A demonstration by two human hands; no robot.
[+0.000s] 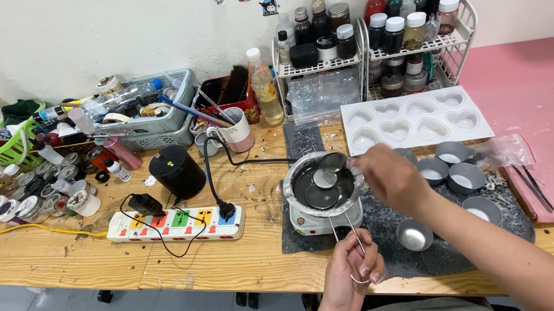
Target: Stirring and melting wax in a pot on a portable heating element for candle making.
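The left hand grips the pot's wire handle. The right hand holds a spoon over the small pot, near the middle. Holding the pot steady and stirring slowly should keep it from spilling.

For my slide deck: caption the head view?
Left hand steadies melting pot handle; right hand dips spoon in.

Wooden desk against wall, pink board at its right end. Along back edge: green basket, grey basket, red box, two wire racks of bottles. Left end: cluster of small tins. Mid-desk: black cylinder, mug, power strip. Right of middle: dark mat under hotplate and metal cups, white heart mould behind.
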